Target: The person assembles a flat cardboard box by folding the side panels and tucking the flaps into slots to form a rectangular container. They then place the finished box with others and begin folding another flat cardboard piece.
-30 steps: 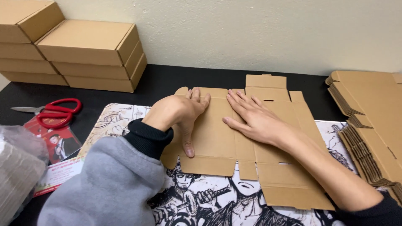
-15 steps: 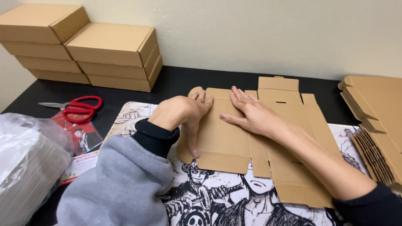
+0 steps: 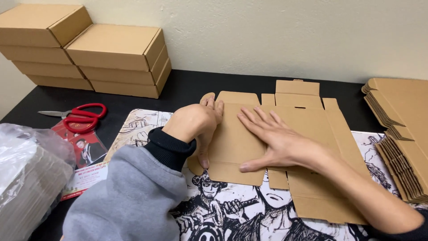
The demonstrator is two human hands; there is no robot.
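Note:
A flat die-cut brown cardboard box blank (image 3: pixel 312 129) lies on a black-and-white illustrated mat (image 3: pixel 232 214) on a black table. My left hand (image 3: pixel 196 122), in a grey sleeve with a black cuff, curls over the blank's left panel, thumb pointing down along its left edge. My right hand (image 3: pixel 274 138) lies flat with fingers spread on the same folded-over panel, pressing it down. Neither hand grips anything.
Two stacks of finished brown boxes (image 3: pixel 84 53) stand at the back left against the wall. Red-handled scissors (image 3: pixel 76 117) lie left of the mat. A clear plastic bag (image 3: pixel 26 174) sits at the near left. A pile of flat cardboard blanks (image 3: pixel 401 134) lies at the right.
The view has shifted, so everything sits further right in frame. My right hand has slid left onto the folded panel and flattened; my left hand stays on the left edge.

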